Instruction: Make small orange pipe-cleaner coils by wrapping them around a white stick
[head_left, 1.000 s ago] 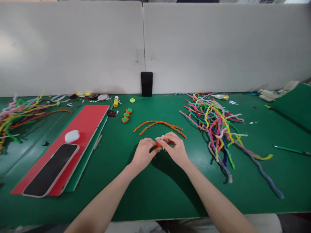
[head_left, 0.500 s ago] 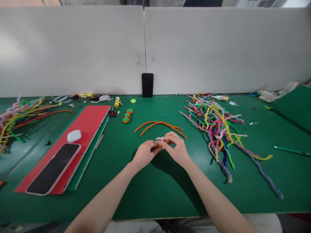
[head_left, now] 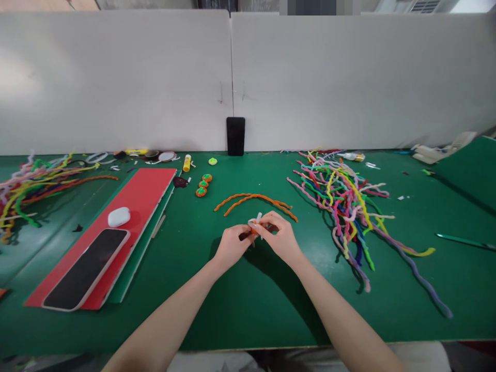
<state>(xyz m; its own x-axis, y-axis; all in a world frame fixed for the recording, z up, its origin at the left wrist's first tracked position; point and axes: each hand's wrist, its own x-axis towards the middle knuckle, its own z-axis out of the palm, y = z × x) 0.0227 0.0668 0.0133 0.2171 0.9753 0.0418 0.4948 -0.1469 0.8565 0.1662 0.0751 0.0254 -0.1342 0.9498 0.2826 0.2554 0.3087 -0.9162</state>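
Clock face centred on the fingertips, 12 toward the white panel (head_left: 163,82).

Change noted: on my feed a white stick (head_left: 259,217) stood up clearly past the fingers at 12 o'clock; half a second earlier only a short pale bit showed there. Both hands had hardly moved. I took this as a small turn or shift of the stick within the pinch, with the handwork still under way.

Fingers: the left hand (head_left: 232,243), at 8, had thumb and fingertips narrowed on a small orange piece (head_left: 253,231). The right hand (head_left: 282,238), at 4, appeared to pinch the stick against it. The piece sat at the centre, just above the green table (head_left: 232,310). Two orange strands (head_left: 251,196) lay near at 12; three orange-and-green rounds (head_left: 203,184) sat in a row at 10.

Hard to make out: fingers covered most of the orange piece, so I could not tell its shape, nor whether the stick touched it. The frame cut off the left-hand heap of strands (head_left: 50,181) at 10 and a thin green tool (head_left: 465,241) at 3.
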